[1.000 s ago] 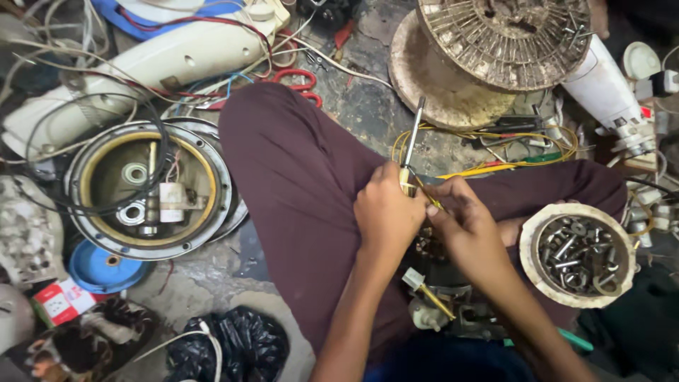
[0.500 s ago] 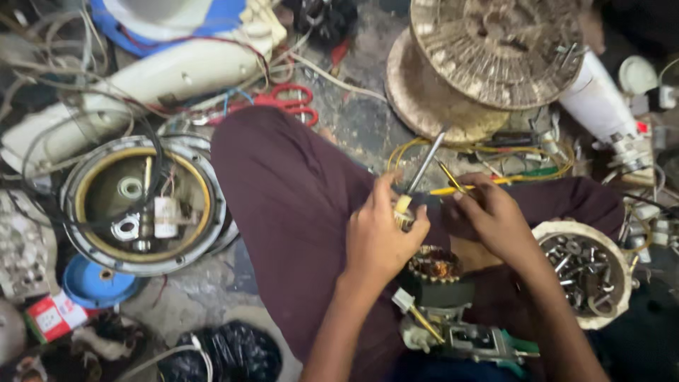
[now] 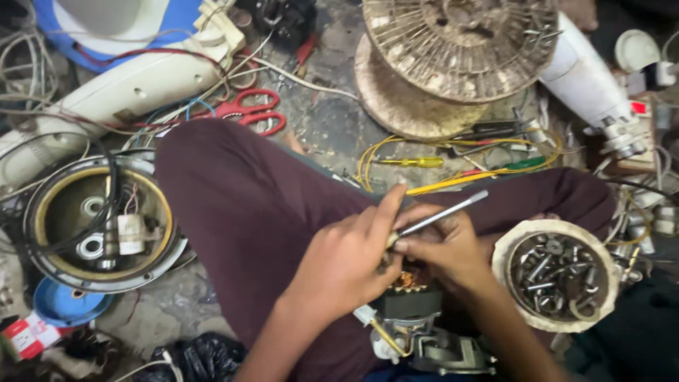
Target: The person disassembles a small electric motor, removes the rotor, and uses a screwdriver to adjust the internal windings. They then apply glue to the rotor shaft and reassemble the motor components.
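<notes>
Two hands meet over the lap: the left hand (image 3: 346,258) and right hand (image 3: 445,244) both pinch a screwdriver (image 3: 442,213), its shaft slanting up and to the right above a small motor (image 3: 410,301). Just right, a bowl (image 3: 511,244) holds screws and nuts. Farther left, a round housing (image 3: 42,205) contains a capacitor (image 3: 131,234).

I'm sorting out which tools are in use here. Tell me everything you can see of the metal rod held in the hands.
The metal rod is thin, straight and silvery grey, like a screwdriver shaft. It lies tilted, its free end pointing up and to the right over the dark red trouser leg. Its lower end disappears between the left hand and the right hand, whose fingers pinch it above a small motor. Its tip and handle are hidden.
</notes>
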